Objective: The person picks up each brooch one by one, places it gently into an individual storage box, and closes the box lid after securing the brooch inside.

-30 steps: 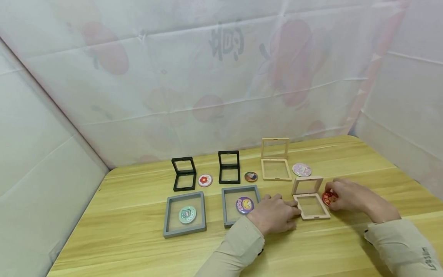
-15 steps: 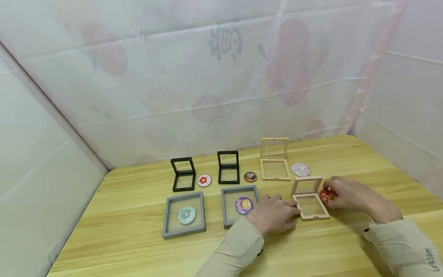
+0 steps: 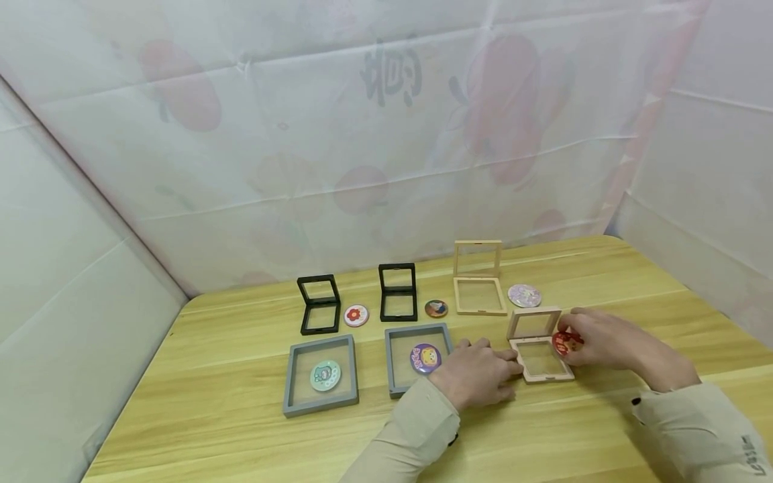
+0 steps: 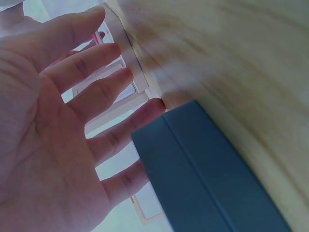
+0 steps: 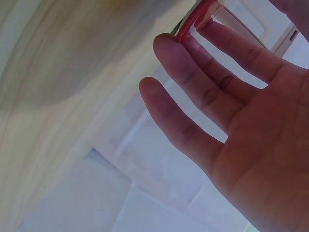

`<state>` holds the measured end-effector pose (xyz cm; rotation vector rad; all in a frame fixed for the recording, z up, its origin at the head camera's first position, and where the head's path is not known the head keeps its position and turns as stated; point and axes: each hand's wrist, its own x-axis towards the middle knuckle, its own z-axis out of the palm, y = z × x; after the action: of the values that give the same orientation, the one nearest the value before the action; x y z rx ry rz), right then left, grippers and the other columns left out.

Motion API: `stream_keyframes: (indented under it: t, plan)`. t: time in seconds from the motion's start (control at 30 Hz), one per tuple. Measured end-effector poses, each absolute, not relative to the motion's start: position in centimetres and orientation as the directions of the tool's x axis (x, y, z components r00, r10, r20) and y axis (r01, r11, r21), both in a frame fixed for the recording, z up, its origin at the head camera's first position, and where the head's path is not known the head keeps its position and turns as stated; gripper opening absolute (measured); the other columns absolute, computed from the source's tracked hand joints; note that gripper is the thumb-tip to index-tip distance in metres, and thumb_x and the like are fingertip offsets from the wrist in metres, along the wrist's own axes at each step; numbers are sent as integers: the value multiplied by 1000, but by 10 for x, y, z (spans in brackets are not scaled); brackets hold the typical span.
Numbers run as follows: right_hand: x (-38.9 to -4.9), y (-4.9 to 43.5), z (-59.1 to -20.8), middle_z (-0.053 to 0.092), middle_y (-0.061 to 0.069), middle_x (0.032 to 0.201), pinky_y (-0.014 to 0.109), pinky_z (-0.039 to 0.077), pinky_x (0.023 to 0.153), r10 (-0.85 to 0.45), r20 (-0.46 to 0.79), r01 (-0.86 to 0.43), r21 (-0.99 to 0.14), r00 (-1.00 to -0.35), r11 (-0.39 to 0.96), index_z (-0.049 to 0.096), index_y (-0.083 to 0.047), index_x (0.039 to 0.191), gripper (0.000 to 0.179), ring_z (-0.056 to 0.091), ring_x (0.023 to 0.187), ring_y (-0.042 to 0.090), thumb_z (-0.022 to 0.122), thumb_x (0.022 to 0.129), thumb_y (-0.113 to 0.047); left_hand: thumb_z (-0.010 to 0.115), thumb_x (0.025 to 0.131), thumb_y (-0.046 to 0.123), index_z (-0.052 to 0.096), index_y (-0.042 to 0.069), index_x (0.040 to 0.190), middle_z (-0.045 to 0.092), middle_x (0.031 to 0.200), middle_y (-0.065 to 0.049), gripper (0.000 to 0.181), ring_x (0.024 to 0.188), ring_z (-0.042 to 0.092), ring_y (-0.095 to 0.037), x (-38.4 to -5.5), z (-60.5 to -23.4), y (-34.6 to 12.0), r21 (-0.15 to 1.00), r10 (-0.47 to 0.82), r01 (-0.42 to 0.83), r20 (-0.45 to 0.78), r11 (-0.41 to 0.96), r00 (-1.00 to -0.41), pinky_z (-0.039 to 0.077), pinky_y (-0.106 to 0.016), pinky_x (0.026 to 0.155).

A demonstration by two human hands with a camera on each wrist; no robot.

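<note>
My right hand (image 3: 610, 341) pinches a round red badge (image 3: 566, 343) by its edge, just over the right side of a small pinkish-beige hinged frame (image 3: 541, 359). That frame lies unfolded, its lid standing up at the back. In the right wrist view the red badge (image 5: 199, 19) shows at the fingertips. My left hand (image 3: 478, 373) has its fingers straight, the tips touching the beige frame's left edge. In the left wrist view the fingers (image 4: 94, 92) lie along that frame (image 4: 126, 46), with a grey frame (image 4: 203, 169) close by the little finger.
Two grey frames (image 3: 290, 376) lie left, holding a green badge (image 3: 325, 376) and a purple badge (image 3: 425, 359). Behind stand two black frames (image 3: 321, 331) and a tan frame (image 3: 481, 312), unfolded. A flower badge (image 3: 356, 315), a dark badge (image 3: 436, 308) and a lilac badge (image 3: 524, 296) lie beside them.
The right hand has lifted the red badge off the table and carried it left, from beside the beige frame to over its right edge. The left hand stays in place.
</note>
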<state>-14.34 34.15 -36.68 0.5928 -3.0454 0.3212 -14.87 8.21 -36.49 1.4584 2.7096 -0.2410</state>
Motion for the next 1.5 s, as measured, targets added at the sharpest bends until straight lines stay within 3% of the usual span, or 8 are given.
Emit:
stream_keyframes:
  t: [0.47, 1.5]
  plan:
    - [-143, 335, -359, 60, 3, 92, 39, 49, 67, -354, 16, -350, -196, -935, 916, 68, -4, 102, 42, 56, 80, 19, 85, 69, -22, 61, 99, 52, 57, 43, 143, 45, 150, 24, 45, 119, 54, -8, -149, -365, 82, -98, 824, 833, -122, 545, -553, 45, -30, 92]
    - [-137, 318, -357, 57, -2, 88, 34, 46, 64, -369, 4, -363, -195, -929, 911, 65, -10, 92, 32, 52, 76, 15, 84, 68, -19, 59, 99, 53, 53, 42, 146, 42, 153, 24, 49, 123, 51, -8, -148, -364, 82, -100, 822, 835, -149, 541, -550, 46, -32, 94]
